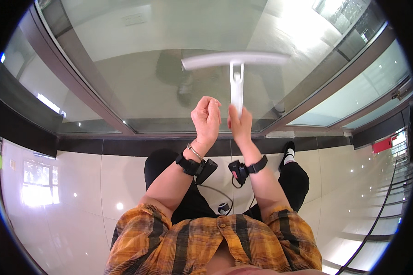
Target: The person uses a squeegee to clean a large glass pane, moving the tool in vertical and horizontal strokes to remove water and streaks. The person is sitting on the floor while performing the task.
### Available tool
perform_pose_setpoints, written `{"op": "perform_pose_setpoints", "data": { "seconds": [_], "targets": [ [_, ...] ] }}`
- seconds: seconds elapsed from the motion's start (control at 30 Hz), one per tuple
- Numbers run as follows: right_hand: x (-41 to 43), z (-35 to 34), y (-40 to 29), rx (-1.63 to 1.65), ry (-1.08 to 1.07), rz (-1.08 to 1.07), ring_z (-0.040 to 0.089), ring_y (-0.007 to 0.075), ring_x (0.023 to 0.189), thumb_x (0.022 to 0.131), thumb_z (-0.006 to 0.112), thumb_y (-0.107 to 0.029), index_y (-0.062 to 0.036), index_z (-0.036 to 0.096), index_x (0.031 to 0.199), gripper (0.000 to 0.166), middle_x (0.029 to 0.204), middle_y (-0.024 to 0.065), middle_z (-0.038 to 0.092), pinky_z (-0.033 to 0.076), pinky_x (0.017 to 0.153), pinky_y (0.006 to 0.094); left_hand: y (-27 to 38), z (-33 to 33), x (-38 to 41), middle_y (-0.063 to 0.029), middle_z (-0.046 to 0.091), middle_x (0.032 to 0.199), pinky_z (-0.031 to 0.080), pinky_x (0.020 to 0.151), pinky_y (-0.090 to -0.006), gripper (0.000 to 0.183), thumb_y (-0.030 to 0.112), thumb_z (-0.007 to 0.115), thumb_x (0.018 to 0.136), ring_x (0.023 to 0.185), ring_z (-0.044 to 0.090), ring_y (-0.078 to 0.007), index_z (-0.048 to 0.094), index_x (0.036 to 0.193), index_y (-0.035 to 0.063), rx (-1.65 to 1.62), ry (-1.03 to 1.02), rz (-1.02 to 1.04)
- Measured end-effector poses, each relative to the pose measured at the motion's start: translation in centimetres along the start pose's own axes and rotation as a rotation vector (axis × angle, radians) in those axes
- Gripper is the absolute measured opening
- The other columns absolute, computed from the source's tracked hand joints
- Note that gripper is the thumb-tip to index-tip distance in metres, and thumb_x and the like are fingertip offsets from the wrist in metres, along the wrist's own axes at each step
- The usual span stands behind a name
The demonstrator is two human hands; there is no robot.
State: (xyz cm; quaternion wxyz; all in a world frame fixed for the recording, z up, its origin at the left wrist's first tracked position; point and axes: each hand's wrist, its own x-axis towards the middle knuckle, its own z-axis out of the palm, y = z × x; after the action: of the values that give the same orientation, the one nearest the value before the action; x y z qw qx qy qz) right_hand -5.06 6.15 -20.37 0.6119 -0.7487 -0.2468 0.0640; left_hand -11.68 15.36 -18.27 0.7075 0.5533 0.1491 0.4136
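My right hand (240,123) is closed around the lower end of the white handle of a window squeegee (236,91). The squeegee's wide head, slightly blurred, lies across the large glass pane (141,82) in front of me; whether its blade touches the glass I cannot tell. Left of the handle, my left hand (206,118) is raised with its fingers curled in, and no object shows in it. Both wrists bear black straps with small devices.
Metal frame bars (86,86) edge the pane at the left and right (330,86). A dark sill strip (124,146) runs below it, above a glossy tiled floor (79,185). A black cable (375,223) runs along the right side.
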Motion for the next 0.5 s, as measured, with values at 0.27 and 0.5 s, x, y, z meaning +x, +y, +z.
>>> {"op": "perform_pose_setpoints", "data": {
  "seconds": [0.27, 0.5],
  "targets": [
    [-8.3, -0.7, 14.5, -0.251, 0.039, 0.289, 0.051, 0.0167, 0.050, 0.089, 0.055, -0.043, 0.0002, 0.056, 0.072, 0.046, 0.053, 0.0060, 0.052, 0.040, 0.049, 0.0329, 0.1, 0.2, -0.5, 0.0017, 0.047, 0.054, 0.031, 0.040, -0.0194, 0.022, 0.011, 0.046, 0.094, 0.042, 0.041, -0.0034, 0.054, 0.075, 0.0024, -0.041, -0.027, -0.014],
    [0.9, 0.4, -3.5, -0.050, 0.031, -0.034, 0.050, 0.0109, 0.049, 0.090, 0.056, -0.043, -0.0012, 0.055, 0.071, 0.045, 0.053, 0.0024, 0.051, 0.038, 0.046, 0.0282, 0.7, -0.4, -0.4, 0.0024, 0.047, 0.053, 0.033, 0.043, -0.0222, 0.021, 0.011, 0.049, 0.092, 0.048, 0.041, -0.0029, 0.055, 0.075, 0.0007, 0.112, -0.001, 0.031]
  ]
}}
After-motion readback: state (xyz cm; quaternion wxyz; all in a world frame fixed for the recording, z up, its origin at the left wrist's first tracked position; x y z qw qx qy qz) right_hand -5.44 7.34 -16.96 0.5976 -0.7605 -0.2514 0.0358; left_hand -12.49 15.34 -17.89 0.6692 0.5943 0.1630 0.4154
